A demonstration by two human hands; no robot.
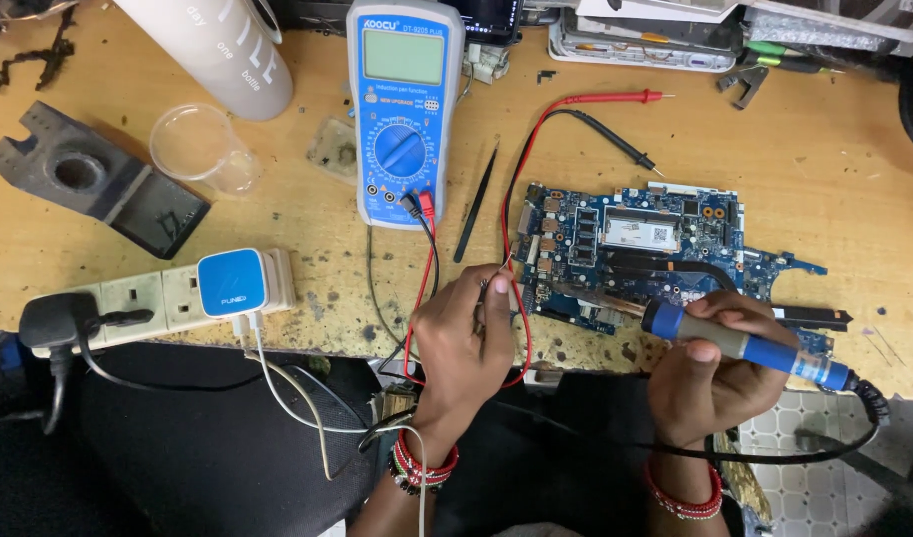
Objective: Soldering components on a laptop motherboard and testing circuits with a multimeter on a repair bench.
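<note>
Right then, the blue flat circuit board (636, 249) lay on the worn wooden table (834, 169), near the front edge and a bit to the right. It looked like the soldering step was in hand, at the board's near left corner. The next move would need a steady tip set gently on one tiny spot, with the wire held still.

The right hand (710, 373) was curled tight around the blue-handled soldering iron (745, 346), like holding a fat pen. Its metal tip pointed left and lay low over the near edge of the board. The iron's black cord looped off to the right.

The left hand (466, 333) sat just left of the board, wrist bent up. Its fingers were pinched close on something very thin, maybe solder wire; I could not tell for sure. A red test lead (521, 169) curved around that hand.

Farther back stood a blue and grey meter with a round dial (405, 109). Black pointed tweezers (476, 204) lay beside it. To the left was a white power strip (178, 293) with a blue plug-in charger (231, 282).
</note>
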